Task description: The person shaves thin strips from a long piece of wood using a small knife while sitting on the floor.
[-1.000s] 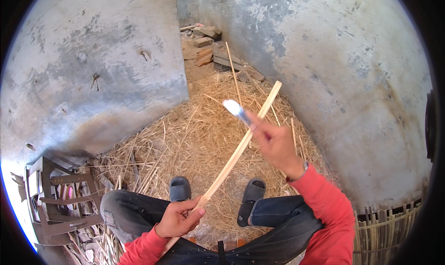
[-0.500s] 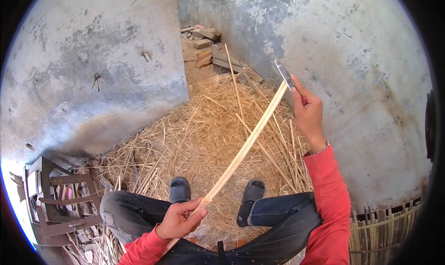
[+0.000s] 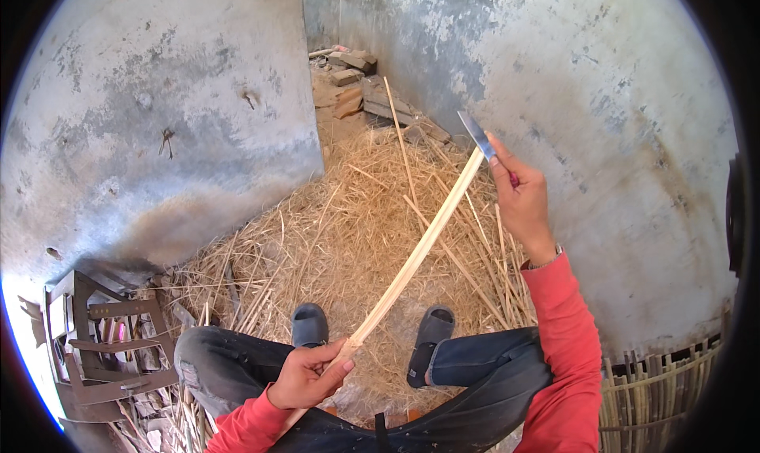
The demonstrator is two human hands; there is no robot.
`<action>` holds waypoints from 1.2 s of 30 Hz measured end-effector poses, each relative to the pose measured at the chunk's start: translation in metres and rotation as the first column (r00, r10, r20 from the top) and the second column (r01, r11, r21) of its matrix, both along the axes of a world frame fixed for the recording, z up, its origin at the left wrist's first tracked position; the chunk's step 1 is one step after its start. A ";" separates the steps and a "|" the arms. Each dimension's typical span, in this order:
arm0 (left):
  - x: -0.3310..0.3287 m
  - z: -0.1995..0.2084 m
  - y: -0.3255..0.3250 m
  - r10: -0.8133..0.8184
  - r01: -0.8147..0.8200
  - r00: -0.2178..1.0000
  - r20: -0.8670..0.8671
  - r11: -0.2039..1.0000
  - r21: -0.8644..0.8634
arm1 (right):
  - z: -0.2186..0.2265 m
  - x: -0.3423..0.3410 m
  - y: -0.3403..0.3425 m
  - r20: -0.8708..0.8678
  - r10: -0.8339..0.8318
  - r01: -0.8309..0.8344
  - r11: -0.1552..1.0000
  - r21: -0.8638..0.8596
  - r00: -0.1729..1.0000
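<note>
My left hand [image 3: 311, 374] is closed around the lower part of a long, pale split-bamboo strip [image 3: 416, 256], which slants up and away to the right across my lap. Its near end runs down past my left wrist. At the strip's far end my right hand [image 3: 521, 196] grips a knife [image 3: 477, 136] by its reddish handle. The knife's flat metal blade points up and to the left, and its edge meets the strip's tip or lies right beside it. How deep the blade sits in the strip, if at all, cannot be made out.
Shavings [image 3: 348, 207] and loose strips cover the floor around my grey slippers [image 3: 309, 325]. A broken wooden frame [image 3: 119, 346] stands at the left, a slatted bamboo basket [image 3: 653, 397] at the lower right. Bricks [image 3: 348, 74] lie at the back, between weathered walls [image 3: 602, 136].
My right hand has shifted slightly down, and the knife blade has tilted further to the left at the strip's tip. My left hand keeps its hold in nearly the same place.
</note>
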State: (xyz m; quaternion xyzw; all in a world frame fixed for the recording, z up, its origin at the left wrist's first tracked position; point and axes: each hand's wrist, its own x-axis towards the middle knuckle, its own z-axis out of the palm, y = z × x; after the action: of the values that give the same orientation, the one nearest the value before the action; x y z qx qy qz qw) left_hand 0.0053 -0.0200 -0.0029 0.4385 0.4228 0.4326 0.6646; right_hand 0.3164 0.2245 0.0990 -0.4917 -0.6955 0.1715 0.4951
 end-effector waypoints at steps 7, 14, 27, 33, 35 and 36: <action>-0.006 0.000 0.003 0.086 -0.083 0.995 0.040 0.994 -0.070 | -0.027 -0.029 -0.033 0.171 0.262 -0.245 0.963 -0.113 0.950; -0.006 0.006 0.007 0.048 -0.047 0.998 0.037 0.998 -0.030 | -0.023 -0.021 -0.026 0.104 0.051 -0.044 0.997 -0.068 0.993; -0.003 0.003 0.010 0.023 -0.015 0.996 0.092 0.997 -0.081 | -0.033 -0.010 -0.015 0.035 0.115 -0.112 0.990 -0.091 0.993; -0.004 -0.003 0.010 0.050 -0.037 0.993 0.110 0.992 -0.120 | -0.041 -0.018 -0.023 0.024 0.167 -0.163 0.979 -0.124 0.986; -0.006 0.002 0.014 0.017 -0.008 0.996 0.085 0.995 -0.102 | -0.036 -0.014 -0.019 -0.021 0.110 -0.111 0.993 -0.051 0.994; -0.007 0.004 0.015 -0.015 0.020 0.998 0.058 0.997 -0.080 | -0.034 -0.013 -0.022 0.028 0.123 -0.120 0.988 -0.096 0.992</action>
State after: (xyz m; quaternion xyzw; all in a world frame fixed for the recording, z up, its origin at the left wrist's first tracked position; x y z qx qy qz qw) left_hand -0.0014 -0.0046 0.0009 0.4027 0.4167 0.4218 0.6973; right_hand 0.3036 0.2029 0.0648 -0.4740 -0.7236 0.2254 0.4483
